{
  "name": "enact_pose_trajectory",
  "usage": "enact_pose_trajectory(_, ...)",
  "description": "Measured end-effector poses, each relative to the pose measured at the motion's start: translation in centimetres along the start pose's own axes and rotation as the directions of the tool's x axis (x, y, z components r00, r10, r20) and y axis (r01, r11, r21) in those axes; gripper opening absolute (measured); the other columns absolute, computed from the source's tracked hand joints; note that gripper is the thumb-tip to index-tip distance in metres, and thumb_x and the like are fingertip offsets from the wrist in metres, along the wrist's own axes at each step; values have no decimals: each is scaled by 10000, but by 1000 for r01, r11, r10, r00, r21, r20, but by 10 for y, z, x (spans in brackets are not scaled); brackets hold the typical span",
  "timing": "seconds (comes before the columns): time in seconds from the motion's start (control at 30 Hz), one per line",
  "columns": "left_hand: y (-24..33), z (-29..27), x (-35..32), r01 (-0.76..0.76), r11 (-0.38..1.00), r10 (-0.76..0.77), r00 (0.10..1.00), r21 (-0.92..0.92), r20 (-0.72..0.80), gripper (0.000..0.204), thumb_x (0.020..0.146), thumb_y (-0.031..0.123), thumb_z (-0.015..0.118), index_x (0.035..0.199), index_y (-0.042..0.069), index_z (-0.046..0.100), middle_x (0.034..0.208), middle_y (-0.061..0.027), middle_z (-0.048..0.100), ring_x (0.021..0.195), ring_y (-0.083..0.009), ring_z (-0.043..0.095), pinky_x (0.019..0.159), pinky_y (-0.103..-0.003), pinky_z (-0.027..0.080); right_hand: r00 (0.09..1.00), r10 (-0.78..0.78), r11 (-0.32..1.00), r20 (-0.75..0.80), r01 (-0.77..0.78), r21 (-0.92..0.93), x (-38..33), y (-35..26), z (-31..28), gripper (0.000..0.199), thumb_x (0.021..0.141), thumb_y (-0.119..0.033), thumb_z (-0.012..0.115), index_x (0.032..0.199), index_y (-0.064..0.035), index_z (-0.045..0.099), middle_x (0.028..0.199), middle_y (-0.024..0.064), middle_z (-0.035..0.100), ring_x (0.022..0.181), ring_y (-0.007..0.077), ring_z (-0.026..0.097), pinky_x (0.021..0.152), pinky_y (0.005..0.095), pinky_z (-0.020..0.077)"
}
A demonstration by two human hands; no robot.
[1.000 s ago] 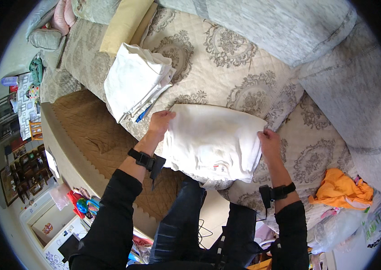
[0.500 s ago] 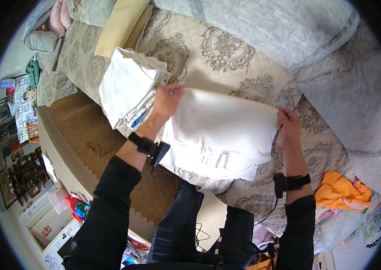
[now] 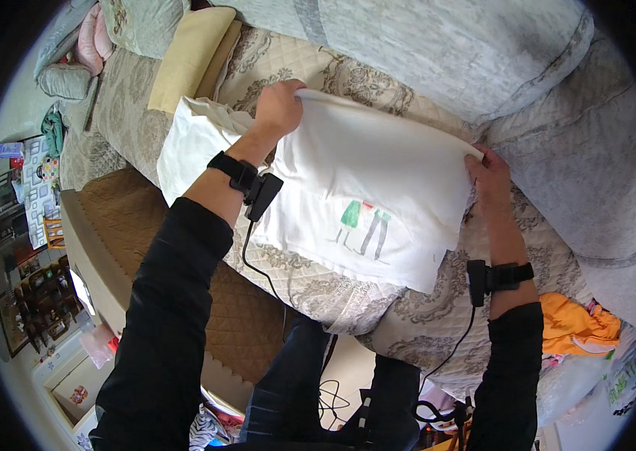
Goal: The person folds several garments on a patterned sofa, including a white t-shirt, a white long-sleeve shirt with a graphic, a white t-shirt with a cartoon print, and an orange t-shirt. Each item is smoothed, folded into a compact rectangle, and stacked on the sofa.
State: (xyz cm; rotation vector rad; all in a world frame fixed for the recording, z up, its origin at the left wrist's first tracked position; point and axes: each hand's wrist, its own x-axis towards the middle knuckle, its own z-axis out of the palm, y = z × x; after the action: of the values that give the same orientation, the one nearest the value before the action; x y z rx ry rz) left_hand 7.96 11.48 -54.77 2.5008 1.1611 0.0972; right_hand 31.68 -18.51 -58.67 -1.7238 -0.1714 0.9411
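A white garment (image 3: 378, 188) with a small green, red and grey drawing on it is stretched between my two hands over the sofa seat (image 3: 288, 64). My left hand (image 3: 279, 107) grips its upper left corner. My right hand (image 3: 489, 174) pinches the upper right corner. The cloth hangs down from both hands and its lower edge rests on the patterned seat cover. A stack of folded white cloth (image 3: 190, 139) lies just left of my left forearm, partly hidden by it.
A yellow cushion (image 3: 186, 56) lies beyond the stack. Grey back cushions (image 3: 446, 45) line the sofa's far side. An orange cloth (image 3: 577, 327) sits at the right. A brown quilted mat (image 3: 137, 225) covers the seat's front edge. Shelves and boxes stand at the far left.
Both hands have lifted the white garment off the seat and moved it up and away from me, spreading it wider so the drawing shows.
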Motion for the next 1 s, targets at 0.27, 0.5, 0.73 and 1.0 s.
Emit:
enact_pose_trajectory(0.27, 18, -56, -115, -310, 951, 310, 950, -12, -46, 189, 670, -52, 542, 829, 26, 609, 836, -175, 586, 756, -381, 564, 693, -447, 472, 904, -373, 791, 210, 428, -436, -107, -19, -30, 227, 718, -2, 636, 944, -27, 631, 806, 90, 590, 730, 187, 555, 685, 310, 456)
enact_pose_trajectory(0.5, -37, -43, -246, -467, 883, 466, 864, -44, 189, 211, 633, -50, 571, 823, 38, 595, 887, -113, 568, 869, -304, 573, 722, -394, 475, 753, -521, 620, 402, 657, -428, -221, 70, -4, 310, 605, 55, 592, 898, -48, 592, 867, 125, 545, 811, 326, 526, 694, 413, 451)
enact_pose_trajectory(0.73, -10, -35, -252, -405, 912, 378, 894, 71, 239, 345, 642, 127, 654, 976, 58, 599, 1123, -162, 498, 1070, -357, 480, 866, -477, 401, 946, -265, 728, 188, 324, -604, -231, 73, 0, 266, 767, -128, 629, 993, -1, 568, 892, 149, 528, 822, 264, 535, 725, 366, 452)
enact_pose_trajectory(1.0, -9, 12, -187, -332, 892, 190, 890, 305, 414, 830, 711, 542, 656, 1361, 106, 380, 1434, -206, 225, 1335, -384, 200, 1080, -530, 155, 995, 71, 958, -72, -88, -272, -139, 108, -13, 507, 816, -148, 653, 1245, 26, 448, 968, 93, 552, 790, 152, 522, 662, 272, 438)
